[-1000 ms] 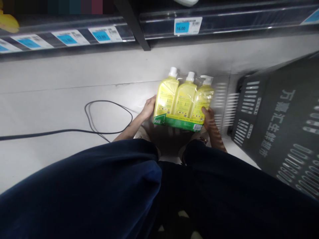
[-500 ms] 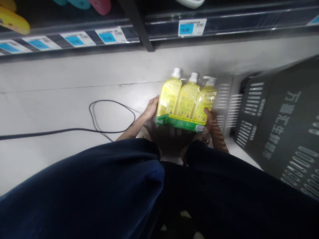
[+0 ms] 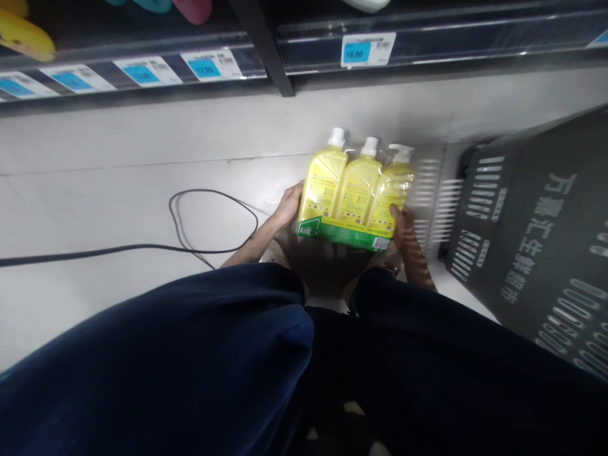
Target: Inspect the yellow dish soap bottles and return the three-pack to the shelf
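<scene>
Left grip [image 3: 289, 204] and right grip [image 3: 404, 227] clamp the bottle pack [image 3: 342, 233] at opposite sides — bottles [image 3: 358, 185] running lengthwise toward the shelf [image 3: 451, 43] (right grip nearer the basket [image 3: 522, 209]).

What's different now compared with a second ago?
Hardly anything: the view itself has shifted slightly, so things sit a touch further right in the picture than in the first one. Nothing was taken hold of or let go: the left hand and right hand still hold the pack from either side. The cord and basket stayed put.
</scene>
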Motion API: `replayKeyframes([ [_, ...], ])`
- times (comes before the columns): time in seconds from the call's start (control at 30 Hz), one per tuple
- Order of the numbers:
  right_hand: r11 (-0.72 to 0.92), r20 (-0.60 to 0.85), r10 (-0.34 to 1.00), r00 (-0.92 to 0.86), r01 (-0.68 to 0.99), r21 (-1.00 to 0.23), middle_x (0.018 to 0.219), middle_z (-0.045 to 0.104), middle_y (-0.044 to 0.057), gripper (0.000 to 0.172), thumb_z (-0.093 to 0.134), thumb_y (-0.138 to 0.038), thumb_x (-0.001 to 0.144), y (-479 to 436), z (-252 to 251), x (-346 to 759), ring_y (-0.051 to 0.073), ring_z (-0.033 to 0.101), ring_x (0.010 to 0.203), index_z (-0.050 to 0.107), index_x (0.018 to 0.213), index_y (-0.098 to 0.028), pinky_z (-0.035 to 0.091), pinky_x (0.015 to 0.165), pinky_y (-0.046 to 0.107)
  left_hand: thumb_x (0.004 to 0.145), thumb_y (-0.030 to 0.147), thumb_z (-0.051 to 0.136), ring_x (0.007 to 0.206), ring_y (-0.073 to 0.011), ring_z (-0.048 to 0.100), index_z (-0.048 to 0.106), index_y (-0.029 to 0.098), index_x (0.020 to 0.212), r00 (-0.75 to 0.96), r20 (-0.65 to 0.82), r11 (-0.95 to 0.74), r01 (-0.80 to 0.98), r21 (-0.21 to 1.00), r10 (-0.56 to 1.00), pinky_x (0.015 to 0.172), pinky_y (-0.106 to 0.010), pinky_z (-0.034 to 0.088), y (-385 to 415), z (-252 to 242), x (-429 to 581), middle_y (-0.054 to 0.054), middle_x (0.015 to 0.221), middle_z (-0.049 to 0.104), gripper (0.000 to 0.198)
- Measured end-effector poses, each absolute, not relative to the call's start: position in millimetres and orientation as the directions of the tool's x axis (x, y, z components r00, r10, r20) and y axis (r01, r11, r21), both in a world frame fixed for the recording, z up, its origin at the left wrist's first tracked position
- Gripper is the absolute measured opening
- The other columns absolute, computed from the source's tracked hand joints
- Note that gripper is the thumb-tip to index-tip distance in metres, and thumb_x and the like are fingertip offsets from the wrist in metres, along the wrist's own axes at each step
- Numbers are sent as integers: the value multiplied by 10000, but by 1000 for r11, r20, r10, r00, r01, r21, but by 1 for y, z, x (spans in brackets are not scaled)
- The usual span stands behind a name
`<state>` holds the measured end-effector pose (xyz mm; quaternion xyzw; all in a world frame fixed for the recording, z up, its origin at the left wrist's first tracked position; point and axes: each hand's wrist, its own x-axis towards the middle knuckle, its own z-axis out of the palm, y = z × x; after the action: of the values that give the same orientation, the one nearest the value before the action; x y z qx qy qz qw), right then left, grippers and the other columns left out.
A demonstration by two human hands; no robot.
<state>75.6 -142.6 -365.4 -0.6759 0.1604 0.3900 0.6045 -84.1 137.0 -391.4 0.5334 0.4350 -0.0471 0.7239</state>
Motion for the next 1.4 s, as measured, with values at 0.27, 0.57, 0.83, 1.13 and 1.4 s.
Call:
replayKeyframes([
  [0.27, -232, -704, 285, 651, -666, -709, 924, 753, 45, 513, 842, -555, 635, -142, -363, 76, 285, 728, 960, 668, 977, -215, 624, 836, 420, 938, 560, 545, 874, -204, 669, 735, 157, 919, 600, -691, 446, 530, 721, 403, 833, -323, 512, 137, -396, -86, -63, 903, 742, 445],
  [0.57, -234, -716, 297, 631, -679, -696, 977, 767, 60, 431, 821, -511, 678, -142, -359, 77, 313, 697, 1062, 649, 932, -210, 592, 889, 410, 934, 573, 545, 961, -223, 674, 739, 155, 945, 626, -670, 450, 503, 738, 399, 885, -332, 513, 137, -395, -85, -60, 969, 751, 461],
  [0.83, -261, -715, 316, 623, -668, -697, 962, 768, 64, 363, 782, -489, 725, -142, -356, 78, 313, 695, 1058, 632, 907, -213, 560, 912, 417, 930, 590, 546, 974, -225, 669, 736, 149, 927, 615, -679, 450, 513, 731, 402, 893, -318, 509, 137, -395, -85, -57, 977, 747, 480],
  [1.13, -187, -728, 222, 649, -705, -685, 853, 758, 66, 457, 860, -490, 567, -142, -371, 76, 286, 703, 970, 630, 834, -199, 582, 812, 384, 928, 600, 541, 860, -196, 658, 726, 145, 923, 619, -674, 423, 527, 737, 403, 836, -316, 513, 137, -398, -86, -57, 913, 739, 491],
  [1.4, -196, -695, 274, 664, -669, -717, 938, 745, 45, 455, 814, -502, 679, -142, -361, 72, 255, 723, 924, 686, 982, -188, 605, 803, 380, 944, 542, 530, 857, -199, 659, 710, 163, 885, 610, -669, 398, 538, 743, 424, 831, -310, 513, 138, -393, -85, -46, 864, 725, 423],
])
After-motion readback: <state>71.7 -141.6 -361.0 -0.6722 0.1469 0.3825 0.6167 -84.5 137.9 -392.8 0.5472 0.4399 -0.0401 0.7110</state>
